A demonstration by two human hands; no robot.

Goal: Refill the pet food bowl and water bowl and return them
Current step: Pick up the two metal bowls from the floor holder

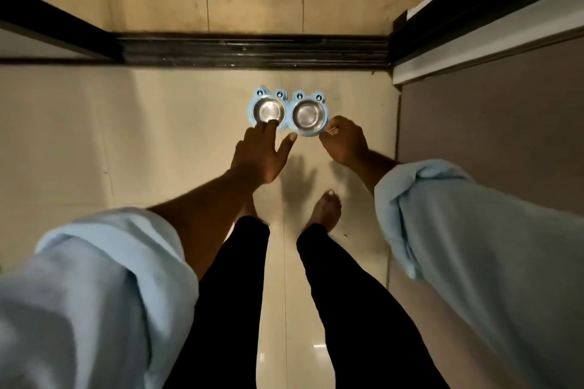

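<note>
Holder (298,97) with two empty bowls (308,114) at 12 o'clock, by door track (252,49) | left hand (260,151) spread, fingertips (271,125) steadying left bowl (269,109) | right hand (343,142) pinches holder's 3 o'clock edge, probably to lift.

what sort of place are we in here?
Likely a home interior, at a sliding doorway: a pale tiled floor, a dark door track running across it, and two steel pet bowls in blue holders, the left bowl and the right bowl.
</note>
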